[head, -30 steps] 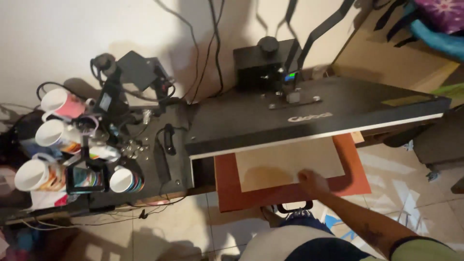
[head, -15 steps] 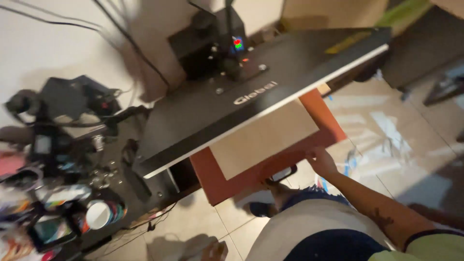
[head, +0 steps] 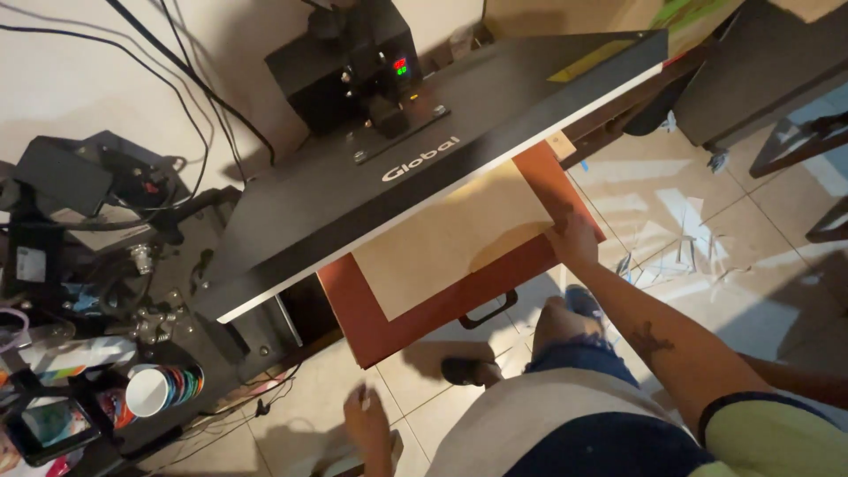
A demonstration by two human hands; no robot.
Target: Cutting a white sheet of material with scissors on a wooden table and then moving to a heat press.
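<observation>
A black heat press stands with its upper plate raised over a pulled-out red-orange pad. A beige sheet lies on the pad. My right hand reaches across my knee and grips the pad's right edge, right beside the sheet's near corner. My left hand hangs low over the tiled floor in front of the press, fingers pointing down, and what is under it is unclear. A black pull handle sticks out of the pad's front edge.
The press's control box with a lit display sits behind the plate, with cables running up the wall. Mug presses and several printed mugs crowd the left side. Paper scraps litter the floor on the right, near dark furniture.
My view has swung left and down. My right hand has slid from the pad's front edge to its right edge. My left hand has come into view near the floor.
</observation>
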